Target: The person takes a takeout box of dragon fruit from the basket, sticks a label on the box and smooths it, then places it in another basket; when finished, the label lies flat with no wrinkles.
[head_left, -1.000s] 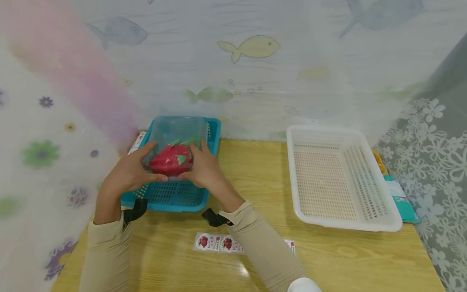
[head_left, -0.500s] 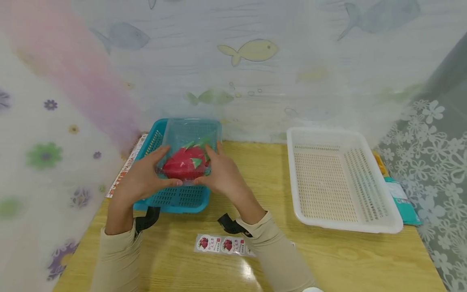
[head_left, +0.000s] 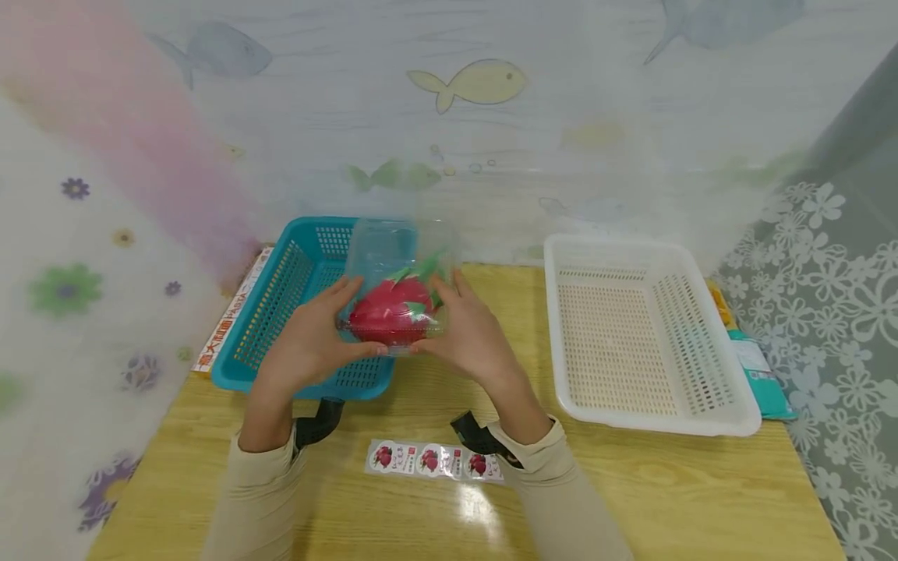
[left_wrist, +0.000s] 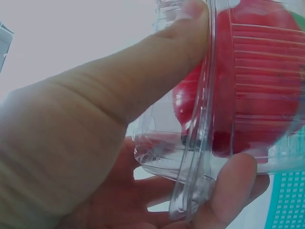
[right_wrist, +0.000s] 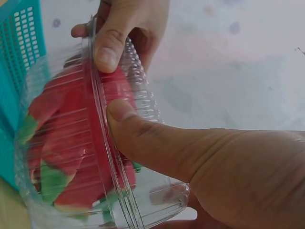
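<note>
Head: gripping clear box (head_left: 382, 243) of red fruit (head_left: 391, 312) in left hand (head_left: 312, 333) and right hand (head_left: 475, 333), above right edge of blue basket (head_left: 270, 313). Appears packed, likely not yet labelled from sticker strip (head_left: 431, 461). Left wrist: pinching rim (left_wrist: 205, 109). Right wrist: pressing thumbs (right_wrist: 138, 131) on rim; looks closed.

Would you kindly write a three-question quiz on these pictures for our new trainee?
1. True or false: the left hand and the right hand both hold the clear box, which has a red fruit inside.

2. Multiple choice: what colour is the basket nearest the box?
A) White
B) Blue
C) Black

3. Fill the gap: the sticker strip lies on the ____.

Key:
1. True; each hand grips the box.
2. B.
3. Table.
</note>
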### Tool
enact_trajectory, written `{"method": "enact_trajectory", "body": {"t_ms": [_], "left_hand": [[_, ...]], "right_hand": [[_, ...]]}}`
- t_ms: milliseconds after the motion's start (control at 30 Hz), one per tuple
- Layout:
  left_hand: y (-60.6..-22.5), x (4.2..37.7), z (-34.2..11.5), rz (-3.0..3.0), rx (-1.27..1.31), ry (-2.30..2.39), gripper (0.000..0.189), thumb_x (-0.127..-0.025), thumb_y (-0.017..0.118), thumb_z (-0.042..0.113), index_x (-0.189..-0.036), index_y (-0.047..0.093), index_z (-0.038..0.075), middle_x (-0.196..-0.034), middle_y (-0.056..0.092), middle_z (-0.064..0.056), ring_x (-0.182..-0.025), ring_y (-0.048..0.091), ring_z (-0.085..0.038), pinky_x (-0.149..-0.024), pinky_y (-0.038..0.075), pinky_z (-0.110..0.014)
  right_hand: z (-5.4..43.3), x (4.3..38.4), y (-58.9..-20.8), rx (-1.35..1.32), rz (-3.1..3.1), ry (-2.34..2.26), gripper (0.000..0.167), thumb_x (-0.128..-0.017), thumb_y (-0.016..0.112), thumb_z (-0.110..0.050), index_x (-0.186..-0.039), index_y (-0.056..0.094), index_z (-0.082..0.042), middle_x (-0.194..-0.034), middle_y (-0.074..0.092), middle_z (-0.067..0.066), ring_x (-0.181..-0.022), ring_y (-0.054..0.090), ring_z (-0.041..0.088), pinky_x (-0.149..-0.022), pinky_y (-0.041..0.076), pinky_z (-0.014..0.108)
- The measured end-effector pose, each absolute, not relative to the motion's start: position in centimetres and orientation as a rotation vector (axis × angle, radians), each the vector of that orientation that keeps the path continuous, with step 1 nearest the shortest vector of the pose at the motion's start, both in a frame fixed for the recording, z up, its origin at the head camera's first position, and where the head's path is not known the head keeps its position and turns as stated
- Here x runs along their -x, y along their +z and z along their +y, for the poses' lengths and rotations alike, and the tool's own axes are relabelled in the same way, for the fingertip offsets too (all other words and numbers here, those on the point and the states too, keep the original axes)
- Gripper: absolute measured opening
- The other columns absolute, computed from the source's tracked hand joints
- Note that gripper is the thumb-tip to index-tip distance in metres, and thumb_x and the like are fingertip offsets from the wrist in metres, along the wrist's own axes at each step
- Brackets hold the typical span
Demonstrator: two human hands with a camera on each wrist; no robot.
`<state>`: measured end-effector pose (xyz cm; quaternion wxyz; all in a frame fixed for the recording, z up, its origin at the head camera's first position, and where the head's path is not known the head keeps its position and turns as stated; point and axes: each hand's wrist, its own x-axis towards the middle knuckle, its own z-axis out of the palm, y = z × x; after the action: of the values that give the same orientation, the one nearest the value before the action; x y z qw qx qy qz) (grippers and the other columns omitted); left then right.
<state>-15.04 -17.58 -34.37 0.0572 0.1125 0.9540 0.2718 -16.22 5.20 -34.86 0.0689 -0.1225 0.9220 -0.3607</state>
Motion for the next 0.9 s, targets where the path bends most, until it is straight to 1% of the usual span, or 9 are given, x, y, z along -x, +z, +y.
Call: {"method": "enact_trajectory", "body": {"t_ms": [133,233,333,433,567,667,733,900], "left_hand": [[-34.7,14.8,-16.6,2.923,-0.361,0.816,0.102,-0.083,0.083,0.048,-0.161,0.03,0.008,-0.166,0.027,-0.025,-0.141,0.043,-0.052,-0.101,0.051,-0.063],[-34.9,14.4,-15.9,2.936,-0.37,0.817,0.101,-0.082,0.085,0.045,-0.16,0.032,0.007,-0.165,0.028,-0.026,-0.14,0.043,-0.053,-0.102,0.05,-0.063],[-35.0,14.3,-15.1,2.933,-0.376,0.839,0.101,-0.081,0.086,0.042,-0.16,0.032,0.007,-0.165,0.027,-0.026,-0.144,0.037,-0.054,-0.103,0.048,-0.065],[-35.3,14.2,-14.4,2.932,-0.38,0.858,0.101,-0.081,0.087,0.04,-0.16,0.033,0.007,-0.165,0.028,-0.026,-0.145,0.037,-0.053,-0.105,0.047,-0.065],[-35.7,14.1,-13.3,2.933,-0.395,0.884,0.101,-0.079,0.088,0.04,-0.159,0.035,0.006,-0.164,0.03,-0.026,-0.142,0.043,-0.051,-0.102,0.05,-0.062],[-36.1,14.2,-12.5,2.937,-0.406,0.901,0.1,-0.078,0.089,0.038,-0.158,0.037,0.007,-0.163,0.031,-0.026,-0.138,0.049,-0.05,-0.098,0.054,-0.059],[-36.3,14.2,-12.0,2.939,-0.41,0.905,0.1,-0.078,0.089,0.038,-0.158,0.038,0.008,-0.163,0.032,-0.026,-0.138,0.048,-0.05,-0.097,0.055,-0.058],[-36.7,14.2,-11.0,2.933,-0.434,0.904,0.098,-0.078,0.089,0.038,-0.157,0.039,0.007,-0.163,0.033,-0.026,-0.142,0.043,-0.051,-0.101,0.051,-0.061]], "right_hand": [[6.2,15.6,-34.9,0.345,2.792,-1.107,0.102,-0.075,0.092,-0.031,-0.159,0.036,-0.014,-0.17,0.018,0.019,-0.15,0.034,0.043,-0.113,0.043,0.059],[6.8,15.0,-35.1,0.32,2.801,-1.118,0.104,-0.075,0.093,-0.033,-0.16,0.035,-0.013,-0.17,0.019,0.019,-0.151,0.034,0.043,-0.113,0.042,0.059],[7.5,14.5,-35.2,0.302,2.824,-1.115,0.104,-0.074,0.093,-0.035,-0.159,0.036,-0.013,-0.169,0.02,0.019,-0.15,0.035,0.044,-0.112,0.043,0.06],[8.3,14.1,-35.1,0.281,2.84,-1.088,0.104,-0.075,0.092,-0.036,-0.16,0.036,-0.015,-0.17,0.02,0.017,-0.15,0.035,0.043,-0.112,0.044,0.059],[9.3,13.5,-35.0,0.243,2.835,-1.075,0.105,-0.075,0.092,-0.035,-0.16,0.034,-0.015,-0.171,0.018,0.016,-0.151,0.033,0.043,-0.113,0.042,0.06],[9.9,13.2,-35.1,0.218,2.842,-1.084,0.105,-0.075,0.092,-0.034,-0.16,0.033,-0.013,-0.171,0.017,0.017,-0.152,0.031,0.043,-0.113,0.042,0.061],[10.2,13.0,-35.2,0.208,2.848,-1.087,0.105,-0.075,0.092,-0.034,-0.16,0.034,-0.012,-0.17,0.018,0.017,-0.152,0.031,0.043,-0.113,0.042,0.06],[11.0,12.7,-35.5,0.179,2.855,-1.072,0.105,-0.076,0.091,-0.035,-0.16,0.034,-0.012,-0.17,0.017,0.018,-0.152,0.03,0.044,-0.112,0.041,0.062]]}}
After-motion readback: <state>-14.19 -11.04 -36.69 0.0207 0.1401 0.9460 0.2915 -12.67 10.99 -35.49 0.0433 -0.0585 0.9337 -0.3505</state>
